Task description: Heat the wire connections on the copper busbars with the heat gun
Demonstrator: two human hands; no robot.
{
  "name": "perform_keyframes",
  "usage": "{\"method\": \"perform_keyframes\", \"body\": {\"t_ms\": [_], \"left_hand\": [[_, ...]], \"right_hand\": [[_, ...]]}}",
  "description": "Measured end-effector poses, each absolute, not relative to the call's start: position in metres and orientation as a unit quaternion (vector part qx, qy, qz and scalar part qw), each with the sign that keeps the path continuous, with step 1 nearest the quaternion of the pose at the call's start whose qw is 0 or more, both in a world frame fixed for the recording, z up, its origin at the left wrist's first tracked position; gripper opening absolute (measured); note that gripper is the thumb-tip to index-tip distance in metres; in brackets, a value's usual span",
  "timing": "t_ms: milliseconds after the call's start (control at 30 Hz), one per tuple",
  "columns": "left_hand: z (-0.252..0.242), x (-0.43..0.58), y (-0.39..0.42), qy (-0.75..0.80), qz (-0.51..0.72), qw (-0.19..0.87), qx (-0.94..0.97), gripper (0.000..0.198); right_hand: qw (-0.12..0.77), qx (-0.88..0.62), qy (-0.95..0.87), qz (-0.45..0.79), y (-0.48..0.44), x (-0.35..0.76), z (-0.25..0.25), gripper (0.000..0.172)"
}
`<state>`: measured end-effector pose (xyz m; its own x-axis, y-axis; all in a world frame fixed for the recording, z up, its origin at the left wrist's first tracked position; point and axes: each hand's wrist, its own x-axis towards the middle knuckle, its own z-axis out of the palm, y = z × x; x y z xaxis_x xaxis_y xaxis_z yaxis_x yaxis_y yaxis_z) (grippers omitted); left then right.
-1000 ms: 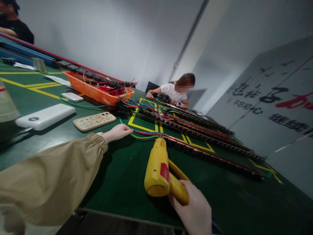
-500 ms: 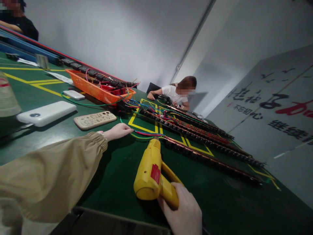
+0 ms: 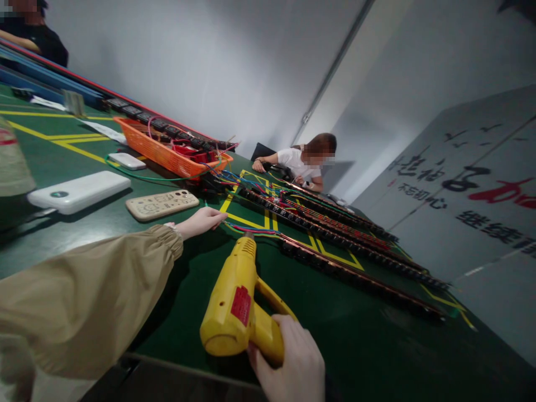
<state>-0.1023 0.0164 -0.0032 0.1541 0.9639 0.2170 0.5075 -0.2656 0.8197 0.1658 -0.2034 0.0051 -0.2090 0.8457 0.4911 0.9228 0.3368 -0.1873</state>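
Tabletop (image 3: 360,346): heat gun (image 3: 228,276) (in right hand (image 3: 296,360))

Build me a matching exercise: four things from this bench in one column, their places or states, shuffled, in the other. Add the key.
1. yellow heat gun
2. coloured wires
3. orange basket
4. patterned phone

A. contains red parts
B. lying beside the white power bank
C. held in the right hand
D. between the left hand and a dark strip

Pairs: 1-C, 2-D, 3-A, 4-B

Yellow heat gun (image 3: 232,273), red label (image 3: 241,306), nozzle (image 3: 249,235) near multicoloured wires (image 3: 255,229)
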Motion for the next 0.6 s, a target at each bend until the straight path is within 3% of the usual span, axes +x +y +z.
{"method": "perform_keyframes", "body": {"t_ms": [600], "left_hand": [[-0.004, -0.104, 0.016, 0.53, 0.363, 0.249, 0.725, 0.049]], "right_hand": [[0.278, -0.517, -0.81, -0.01, -0.186, 0.137, 0.014, 0.033]]}}
